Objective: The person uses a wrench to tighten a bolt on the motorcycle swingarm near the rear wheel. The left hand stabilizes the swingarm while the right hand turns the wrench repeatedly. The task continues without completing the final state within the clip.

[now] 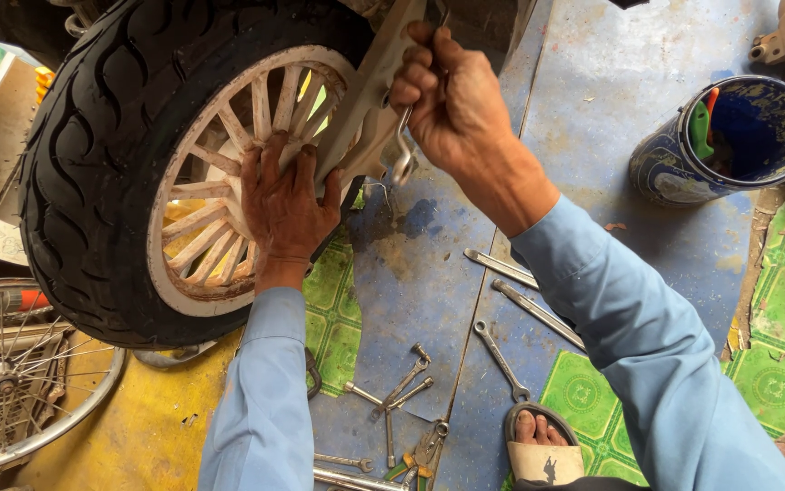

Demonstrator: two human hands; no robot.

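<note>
Tool-strewn blue floor, green tiles

Wrench head hidden in right hand grip; tyre top cut off (axle probably behind bracket).

Tyre: matt black rubber, grooved tread. Wheel rim: cream-painted metal spokes, grimy and scuffed. Wrench in the right hand: bright, smooth steel. Spanners on the floor: dull grey metal. Floor: worn blue paint, stained, rough. Bucket: dirty, paint-smeared. Sleeves: light blue woven cloth.
</note>
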